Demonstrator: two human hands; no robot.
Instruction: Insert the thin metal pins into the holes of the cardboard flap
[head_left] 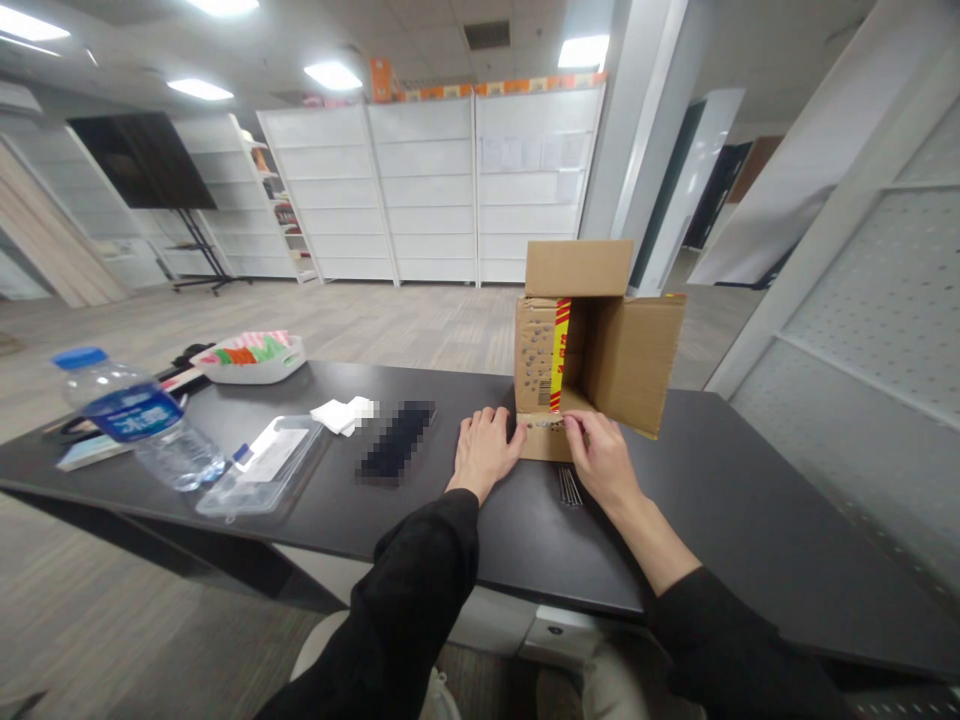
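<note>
A cardboard box (609, 345) stands on the dark desk with its flaps spread and its open side facing me. Small grey round spots dot its left flap (535, 350), and a few more line the lower flap (541, 442). My left hand (486, 450) rests on the desk left of that lower flap, fingers stretched out and thumb at the flap's edge. At the flap's upper right, my right hand (600, 455) pinches with thumb and forefinger; what is between them is too small to make out. Just below lie several thin metal nails (570, 488), side by side.
Left of my hands lie a blurred dark phone-like slab (397, 442), white tissue (345, 414) and a clear plastic case (262, 465). A water bottle (142, 420) stands farther left, with a white tray (255, 370) of colourful packets behind. The desk's front edge (555, 596) runs below my forearms.
</note>
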